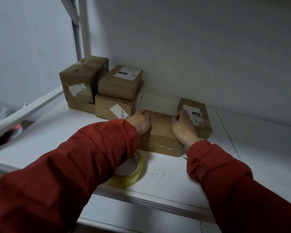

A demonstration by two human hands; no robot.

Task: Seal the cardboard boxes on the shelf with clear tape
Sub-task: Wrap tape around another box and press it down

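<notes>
Broadly, the white shelf (242, 157) is carrying everything shown. Two red sleeves (74, 165) are reaching in from the near edge. At the back left, a stack (114, 105) of brown boxes is sitting in the corner, several of them bearing white labels. The flat box (160, 130), the one being handled, is lying at the shelf's middle, just right of the stack and just left of a labelled box (196, 118) near the back wall. A tape roll (133, 172), clear with a yellowish tint, is lying flat near the front edge, partly hidden under the left sleeve. The left hand (140, 122) is grasping the flat box's left end, fingers curled over its far corner. The right hand (183, 126) is grasping its right edge, fingers bent onto the top.
</notes>
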